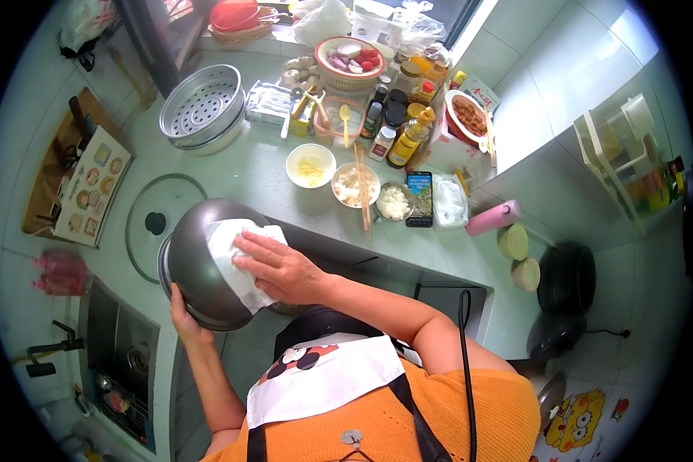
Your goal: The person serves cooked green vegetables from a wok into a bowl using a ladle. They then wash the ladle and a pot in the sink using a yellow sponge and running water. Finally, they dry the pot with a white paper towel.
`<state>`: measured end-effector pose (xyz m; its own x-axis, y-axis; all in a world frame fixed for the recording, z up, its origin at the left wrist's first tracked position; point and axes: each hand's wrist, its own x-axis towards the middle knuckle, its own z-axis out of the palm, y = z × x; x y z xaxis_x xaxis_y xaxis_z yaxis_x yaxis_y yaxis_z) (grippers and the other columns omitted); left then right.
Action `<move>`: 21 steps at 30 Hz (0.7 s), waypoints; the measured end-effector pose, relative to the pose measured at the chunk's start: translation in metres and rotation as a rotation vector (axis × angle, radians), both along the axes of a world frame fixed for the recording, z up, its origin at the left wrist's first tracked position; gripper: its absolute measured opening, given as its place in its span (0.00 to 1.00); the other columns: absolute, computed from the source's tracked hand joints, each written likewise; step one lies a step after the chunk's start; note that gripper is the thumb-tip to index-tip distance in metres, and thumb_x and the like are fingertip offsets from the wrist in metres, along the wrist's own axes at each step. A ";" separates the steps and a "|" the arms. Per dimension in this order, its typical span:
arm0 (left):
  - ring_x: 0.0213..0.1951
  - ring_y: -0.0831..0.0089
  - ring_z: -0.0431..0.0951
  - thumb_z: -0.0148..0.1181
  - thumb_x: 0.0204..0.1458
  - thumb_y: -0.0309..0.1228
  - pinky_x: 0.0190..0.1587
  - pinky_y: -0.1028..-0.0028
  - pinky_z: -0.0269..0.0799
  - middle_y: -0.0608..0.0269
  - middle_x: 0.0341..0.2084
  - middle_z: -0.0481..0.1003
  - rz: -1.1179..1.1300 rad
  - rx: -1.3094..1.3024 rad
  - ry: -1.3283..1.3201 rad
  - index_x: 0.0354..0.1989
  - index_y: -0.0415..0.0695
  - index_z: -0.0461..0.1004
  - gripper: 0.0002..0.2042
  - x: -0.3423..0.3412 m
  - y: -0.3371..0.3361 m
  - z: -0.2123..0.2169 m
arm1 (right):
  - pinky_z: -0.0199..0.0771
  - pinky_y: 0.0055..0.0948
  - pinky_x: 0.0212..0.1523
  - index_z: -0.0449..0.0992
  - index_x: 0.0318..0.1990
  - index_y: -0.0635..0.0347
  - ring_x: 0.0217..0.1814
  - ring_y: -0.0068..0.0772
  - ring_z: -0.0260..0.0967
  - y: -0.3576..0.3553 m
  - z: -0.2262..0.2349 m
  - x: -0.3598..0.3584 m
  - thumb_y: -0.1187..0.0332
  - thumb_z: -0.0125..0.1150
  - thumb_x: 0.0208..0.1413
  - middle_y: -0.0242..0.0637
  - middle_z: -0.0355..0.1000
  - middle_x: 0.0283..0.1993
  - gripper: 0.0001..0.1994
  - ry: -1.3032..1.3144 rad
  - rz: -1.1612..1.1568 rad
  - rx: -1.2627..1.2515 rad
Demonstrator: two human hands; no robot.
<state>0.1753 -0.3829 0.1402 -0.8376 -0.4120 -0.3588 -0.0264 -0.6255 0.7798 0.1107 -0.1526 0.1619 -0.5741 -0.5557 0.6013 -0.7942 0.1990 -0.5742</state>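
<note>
My left hand [190, 317] is closed on the edge of a dark grey wok [189, 262], which is tipped so its rounded outside faces up. My right hand [281, 267] presses a white wipe [242, 285], paper or cloth, against that outside, fingers spread over it. A glass lid [155, 223] with a black knob lies flat on the counter, just left of the wok. Beyond my hands are a white bowl of yellowish pieces [310, 166], a bowl of pale food [354, 185] with chopsticks [363, 192] across it, and a small bowl of white chopped food [394, 202].
The sink [119, 339] and black faucet are at lower left. A steamer pot [202, 108] and bottles [410, 140] stand at the back. A phone [419, 200], a pink bottle [493, 218] and a black pot [567, 279] are on the right. A black cable [467, 369] hangs over my right arm.
</note>
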 end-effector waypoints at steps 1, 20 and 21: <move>0.45 0.65 0.74 0.46 0.58 0.41 0.48 0.68 0.70 0.54 0.45 0.72 -0.025 -0.020 0.011 0.49 0.35 0.67 0.21 -0.001 0.002 0.004 | 0.53 0.42 0.63 0.65 0.55 0.57 0.66 0.44 0.51 -0.004 0.006 -0.002 0.75 0.55 0.44 0.41 0.56 0.63 0.25 0.081 0.022 0.045; 0.26 0.83 0.63 0.50 0.53 0.53 0.26 0.77 0.61 0.73 0.20 0.68 -0.304 -0.689 0.170 0.33 0.35 0.73 0.27 0.037 -0.004 0.008 | 0.65 0.36 0.53 0.77 0.40 0.44 0.50 0.36 0.67 -0.062 0.074 -0.019 0.64 0.58 0.46 0.34 0.68 0.48 0.12 0.152 0.206 0.265; 0.26 0.83 0.62 0.51 0.52 0.53 0.26 0.78 0.60 0.73 0.19 0.68 -0.264 -0.734 0.181 0.32 0.35 0.72 0.26 0.038 -0.002 0.012 | 0.66 0.36 0.52 0.77 0.41 0.44 0.50 0.37 0.67 -0.062 0.074 -0.027 0.65 0.57 0.47 0.34 0.68 0.48 0.12 0.106 0.224 0.259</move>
<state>0.2135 -0.3848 0.1521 -0.9595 -0.2705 0.0781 0.0647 0.0584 0.9962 0.0836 -0.2143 0.2361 -0.3622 -0.8025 0.4741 -0.8872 0.1408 -0.4394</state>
